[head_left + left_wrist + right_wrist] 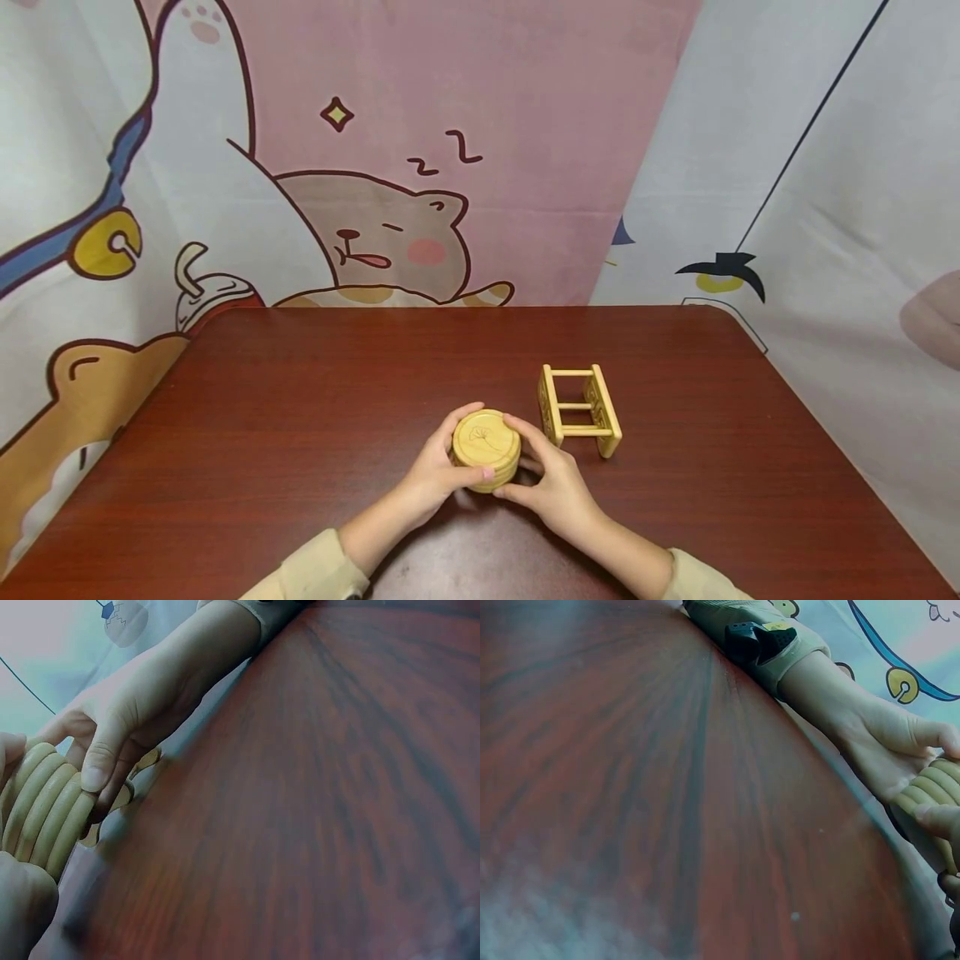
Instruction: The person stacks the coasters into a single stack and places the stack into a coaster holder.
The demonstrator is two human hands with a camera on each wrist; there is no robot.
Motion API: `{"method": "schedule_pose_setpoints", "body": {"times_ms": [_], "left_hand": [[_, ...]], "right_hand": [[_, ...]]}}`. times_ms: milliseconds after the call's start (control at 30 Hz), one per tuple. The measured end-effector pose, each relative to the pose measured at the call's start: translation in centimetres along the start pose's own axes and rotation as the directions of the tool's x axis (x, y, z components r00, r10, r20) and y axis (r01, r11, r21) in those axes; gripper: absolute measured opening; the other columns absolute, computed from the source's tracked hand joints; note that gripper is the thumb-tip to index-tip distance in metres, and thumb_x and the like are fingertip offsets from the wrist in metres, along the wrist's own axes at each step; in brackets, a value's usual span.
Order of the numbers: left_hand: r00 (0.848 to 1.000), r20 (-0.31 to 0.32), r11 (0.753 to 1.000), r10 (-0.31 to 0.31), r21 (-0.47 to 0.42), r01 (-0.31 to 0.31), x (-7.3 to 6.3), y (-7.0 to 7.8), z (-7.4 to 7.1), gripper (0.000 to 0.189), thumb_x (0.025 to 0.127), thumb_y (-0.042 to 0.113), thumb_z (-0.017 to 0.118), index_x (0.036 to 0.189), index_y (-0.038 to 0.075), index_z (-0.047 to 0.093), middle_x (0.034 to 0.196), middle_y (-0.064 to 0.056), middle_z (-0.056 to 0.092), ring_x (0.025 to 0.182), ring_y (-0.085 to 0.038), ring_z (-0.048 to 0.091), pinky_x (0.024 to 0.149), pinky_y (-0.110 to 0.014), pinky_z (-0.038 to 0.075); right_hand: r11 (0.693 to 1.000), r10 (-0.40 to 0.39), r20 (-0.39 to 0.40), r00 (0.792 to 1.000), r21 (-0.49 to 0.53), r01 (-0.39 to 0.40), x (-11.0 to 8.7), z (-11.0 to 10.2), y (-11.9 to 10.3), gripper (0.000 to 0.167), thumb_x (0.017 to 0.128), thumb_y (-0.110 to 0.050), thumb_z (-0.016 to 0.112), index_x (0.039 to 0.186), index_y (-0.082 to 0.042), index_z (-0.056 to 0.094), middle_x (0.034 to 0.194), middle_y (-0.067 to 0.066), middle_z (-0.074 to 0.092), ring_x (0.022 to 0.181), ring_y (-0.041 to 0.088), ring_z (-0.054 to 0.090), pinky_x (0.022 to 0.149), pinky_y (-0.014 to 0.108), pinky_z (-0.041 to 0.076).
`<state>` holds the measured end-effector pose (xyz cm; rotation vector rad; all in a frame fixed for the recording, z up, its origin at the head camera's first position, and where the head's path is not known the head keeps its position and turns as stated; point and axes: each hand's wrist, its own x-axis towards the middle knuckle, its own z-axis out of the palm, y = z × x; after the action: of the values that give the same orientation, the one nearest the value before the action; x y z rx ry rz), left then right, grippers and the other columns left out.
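Note:
A stack of several round wooden coasters is held between both hands, a leaf-like figure engraved on the top one. From the left side, my left hand grips the stack, its thumb on the near edge and fingers round the far side. My right hand grips the opposite side, thumb low at the front and a fingertip at the top rim. In the left wrist view, the coasters show edge-on, several deep, with the right hand beyond them. The right wrist view shows part of the stack at its edge.
Just behind and right of the right hand, a small wooden coaster rack with side panels and crossbars stands on the dark red-brown table. A cartoon-printed cloth hangs along the back and sides.

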<state>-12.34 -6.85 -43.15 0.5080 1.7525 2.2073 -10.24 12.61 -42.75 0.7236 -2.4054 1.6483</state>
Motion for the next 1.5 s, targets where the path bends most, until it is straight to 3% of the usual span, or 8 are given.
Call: {"method": "schedule_pose_setpoints", "body": {"times_ms": [167,300,500,733,1133,1300,1500], "left_hand": [[1.0,-0.01,0.998,0.026,-0.063,-0.027,-0.1,0.4,0.1,0.087,0.074,-0.004,0.076,0.146,0.002,0.028,0.133,-0.016,0.048,0.117,-0.024,0.05,0.095,-0.035,0.042],[0.998,-0.024,0.991,0.053,-0.123,-0.056,0.0,0.6,0.2,0.085,0.074,-0.007,0.072,0.146,-0.001,0.026,0.133,-0.016,0.047,0.118,-0.024,0.049,0.096,-0.035,0.042],[0.994,-0.057,0.976,0.097,-0.193,-0.106,0.2,0.7,0.4,0.087,0.073,-0.007,0.068,0.146,-0.004,0.022,0.132,-0.014,0.048,0.116,-0.024,0.051,0.098,-0.034,0.04],[0.993,-0.077,0.95,0.094,-0.291,-0.112,0.6,0.9,1.3,0.086,0.073,-0.005,0.065,0.147,-0.003,0.022,0.131,-0.011,0.05,0.114,-0.021,0.053,0.098,-0.033,0.04],[0.988,-0.087,0.901,0.129,-0.407,-0.153,1.1,1.2,2.7,0.079,0.075,0.0,0.061,0.146,0.0,0.025,0.128,-0.007,0.052,0.11,-0.017,0.054,0.093,-0.031,0.043],[0.988,-0.079,0.901,0.132,-0.407,-0.153,1.1,1.0,2.9,0.079,0.075,0.003,0.063,0.145,0.0,0.027,0.127,-0.006,0.053,0.109,-0.017,0.054,0.093,-0.03,0.043],[0.989,-0.038,0.921,0.146,-0.358,-0.15,1.1,0.3,2.4,0.078,0.074,0.005,0.063,0.143,-0.002,0.027,0.129,-0.008,0.051,0.112,-0.018,0.053,0.094,-0.031,0.042]], "right_hand": [[0.999,-0.04,-0.022,0.999,0.032,0.041,0.1,-0.3,-2.1,0.086,0.062,0.014,0.081,0.137,0.007,0.041,0.13,0.025,0.052,0.109,0.038,0.056,0.085,0.037,0.05],[0.994,-0.073,-0.047,0.996,0.077,0.076,0.1,-0.3,-2.4,0.084,0.064,0.013,0.08,0.138,0.009,0.039,0.131,0.027,0.05,0.112,0.037,0.054,0.087,0.036,0.049],[0.98,-0.145,-0.097,0.985,0.125,0.157,0.3,-0.1,-1.3,0.082,0.063,0.017,0.079,0.135,0.013,0.04,0.128,0.029,0.05,0.117,0.024,0.053,0.089,0.032,0.047],[0.977,-0.089,-0.163,0.983,0.177,0.118,0.2,0.7,0.3,0.083,0.066,0.011,0.081,0.14,0.004,0.042,0.136,0.022,0.048,0.12,0.022,0.05,0.094,0.028,0.042],[0.933,-0.081,-0.277,0.957,0.317,0.171,0.0,1.4,0.0,0.08,0.071,0.02,0.071,0.141,0.009,0.035,0.139,0.031,0.039,0.127,0.014,0.045,0.098,0.029,0.037],[0.946,-0.077,-0.317,0.945,0.276,0.169,-0.1,1.3,-0.2,0.078,0.068,0.018,0.075,0.138,0.009,0.041,0.136,0.031,0.044,0.124,0.014,0.048,0.097,0.029,0.038],[0.973,-0.085,-0.311,0.947,0.177,0.145,-0.2,0.5,-0.6,0.078,0.064,0.014,0.081,0.134,0.008,0.047,0.133,0.028,0.049,0.12,0.014,0.051,0.093,0.028,0.042]]}}
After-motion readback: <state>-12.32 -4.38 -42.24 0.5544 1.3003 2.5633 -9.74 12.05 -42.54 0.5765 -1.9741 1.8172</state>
